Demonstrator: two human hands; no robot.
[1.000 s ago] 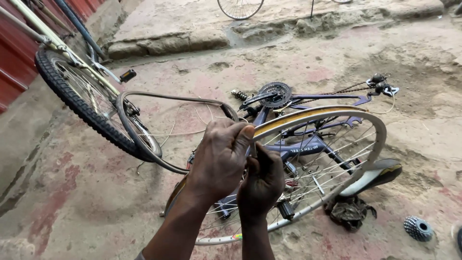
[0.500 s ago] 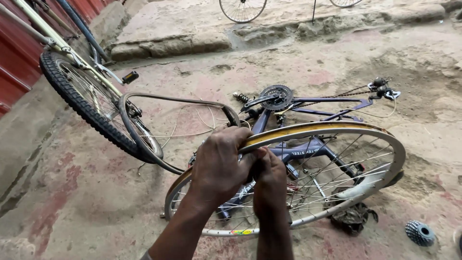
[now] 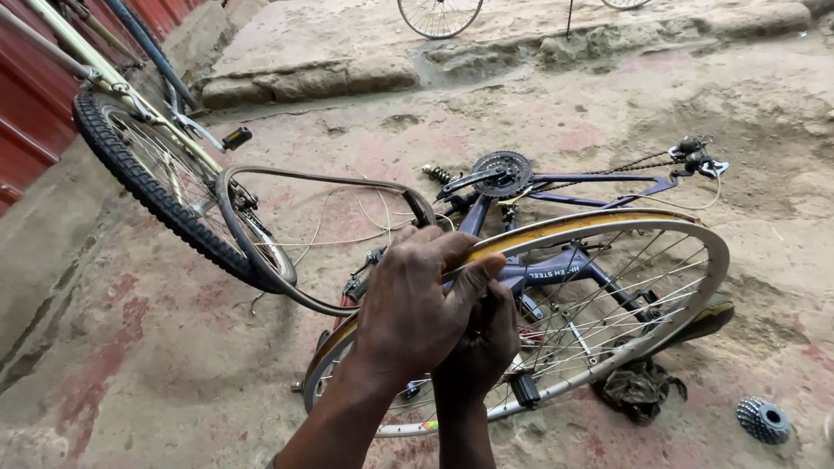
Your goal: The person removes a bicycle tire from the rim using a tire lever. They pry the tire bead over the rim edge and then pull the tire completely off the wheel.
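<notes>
Both hands on the rim here: left hand [image 3: 413, 308] wrapped over the top edge of the bare wheel rim [image 3: 686, 234], fingers curled shut around it, thumb pressed along the yellow rim strip; right hand [image 3: 482, 352] tucked just beneath and behind the left, closed tight on the same stretch of rim, though can't tell if anything small is pinched inside it; wheel held tilted, stretching away to the right of the hands, spokes [image 3: 608, 300] all showing; purple bike frame [image 3: 573, 187] lying flat on the dirt just beyond the hands, crankset and chainring [image 3: 502, 172] up past the fingertips; loose black tyre [image 3: 261, 252] looping off to the left of the left hand, touching the treaded wheel [image 3: 143, 178] of a second bike leaning further left; for doing this bit well, probably best to keep the grip close together like that, work round the rim a little at a time, steady the wheel against the frame so it doesn't wobble, and mind fingers near the spokes; head count: two hands, one bare rim in hand, one loose tyre, one frame on the ground, one standing bike at left, one cog cluster [image 3: 764, 419] low to the far right, one dark rag [image 3: 638, 389] under the rim, two more wheels partly visible way up top.
</notes>
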